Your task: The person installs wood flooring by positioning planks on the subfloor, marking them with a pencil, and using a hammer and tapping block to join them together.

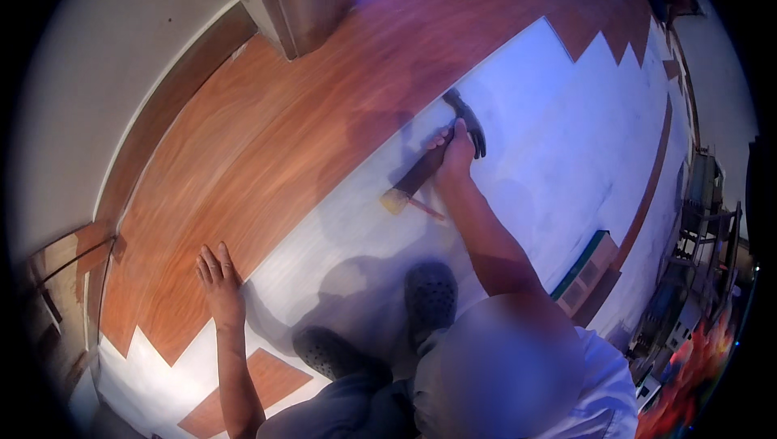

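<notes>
Observed hammer (422, 172) gripped in right hand (456, 152) over white underlay (558, 144), near edge of floorboards (267, 172); left hand (223, 295) spread on the same floorboards, holding nothing. Could chip that edge if swung off-line.

Both forearms are bare. The left forearm (235, 378) rises nearly upright from the lower edge; the left hand (224, 293) is palm down, fingers (212, 264) extended forward, slightly parted. The right forearm (495, 237) reaches forward, slanting leftward; the right hand (456, 154) is closed, fingers curled in a grip.
</notes>
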The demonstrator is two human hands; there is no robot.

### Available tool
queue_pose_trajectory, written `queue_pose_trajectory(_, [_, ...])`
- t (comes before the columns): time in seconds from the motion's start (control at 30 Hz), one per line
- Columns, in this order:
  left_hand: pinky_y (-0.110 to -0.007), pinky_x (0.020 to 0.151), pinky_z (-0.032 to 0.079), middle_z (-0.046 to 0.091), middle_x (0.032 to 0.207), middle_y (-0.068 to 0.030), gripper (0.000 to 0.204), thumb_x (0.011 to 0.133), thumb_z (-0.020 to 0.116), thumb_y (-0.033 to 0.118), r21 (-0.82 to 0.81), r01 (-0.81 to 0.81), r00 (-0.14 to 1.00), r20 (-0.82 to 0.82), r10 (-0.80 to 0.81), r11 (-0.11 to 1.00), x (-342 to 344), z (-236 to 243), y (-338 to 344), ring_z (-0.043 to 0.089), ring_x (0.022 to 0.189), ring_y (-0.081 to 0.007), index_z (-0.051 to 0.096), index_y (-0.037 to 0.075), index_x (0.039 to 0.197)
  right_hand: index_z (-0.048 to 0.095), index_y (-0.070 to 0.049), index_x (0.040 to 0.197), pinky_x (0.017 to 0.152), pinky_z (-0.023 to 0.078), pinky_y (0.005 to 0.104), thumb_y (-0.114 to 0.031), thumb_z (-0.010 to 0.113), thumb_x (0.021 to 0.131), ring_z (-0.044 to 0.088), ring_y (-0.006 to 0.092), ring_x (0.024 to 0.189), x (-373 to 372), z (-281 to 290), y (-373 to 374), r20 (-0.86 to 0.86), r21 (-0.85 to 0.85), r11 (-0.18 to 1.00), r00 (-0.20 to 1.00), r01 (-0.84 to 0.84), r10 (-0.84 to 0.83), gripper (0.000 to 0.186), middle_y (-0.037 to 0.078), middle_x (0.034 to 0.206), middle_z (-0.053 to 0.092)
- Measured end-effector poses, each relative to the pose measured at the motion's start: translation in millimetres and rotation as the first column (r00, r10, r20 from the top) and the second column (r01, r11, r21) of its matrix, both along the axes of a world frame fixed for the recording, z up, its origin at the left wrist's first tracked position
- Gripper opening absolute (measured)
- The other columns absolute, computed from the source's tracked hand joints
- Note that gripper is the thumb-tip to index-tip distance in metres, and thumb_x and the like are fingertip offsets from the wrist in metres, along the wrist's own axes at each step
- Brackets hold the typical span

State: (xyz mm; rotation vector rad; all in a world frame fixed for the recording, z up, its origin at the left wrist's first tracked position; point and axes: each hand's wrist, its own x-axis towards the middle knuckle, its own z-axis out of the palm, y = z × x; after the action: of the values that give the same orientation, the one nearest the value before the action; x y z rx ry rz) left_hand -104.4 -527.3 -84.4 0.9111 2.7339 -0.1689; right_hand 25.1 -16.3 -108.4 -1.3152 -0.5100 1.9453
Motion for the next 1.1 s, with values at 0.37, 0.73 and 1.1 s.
queue_pose_trajectory(0.37, [-0.062,0.120,0.027,0.025,0.161,-0.0295,0.064,0.099,0.054,0.010,0.018,0.042,0.989,-0.144,-0.039,0.999,4.8,-12.0,3.9,0.030,0.144,-0.0542,0.031,0.012,0.158,0.050,-0.013,0.093,0.055,0.044,0.0299,-0.027,0.051,0.107,0.046,0.0125,0.059,29.0,-12.3,19.9,-0.105,-0.054,0.978,0.975,-0.201,0.194,0.020,0.000,0.072,0.047])
queue_pose_trajectory(0.73, [-0.061,0.119,0.028,0.030,0.160,-0.0281,0.064,0.099,0.055,0.013,0.058,-0.030,0.992,-0.118,0.037,0.998,11.5,-5.5,8.0,0.032,0.144,-0.0537,0.032,0.017,0.159,0.055,-0.011,0.085,0.046,0.044,0.0287,-0.034,0.060,0.102,0.051,0.0137,0.049,99.5,18.1,33.3,0.620,0.023,0.776,0.618,-0.630,0.483,0.029,0.001,0.064,0.054])
queue_pose_trajectory(1.1, [-0.055,0.122,0.026,0.033,0.161,-0.0236,0.059,0.100,0.048,0.016,0.026,0.123,0.990,-0.077,-0.120,0.992,4.8,13.9,-5.0,0.035,0.146,-0.0432,0.034,0.013,0.158,0.069,0.003,0.106,0.085,0.051,0.0541,-0.051,0.053,0.101,0.066,0.0499,0.096,142.7,29.4,82.5,0.941,-0.312,0.086,-0.321,-0.946,-0.109,0.057,0.031,0.102,0.070])
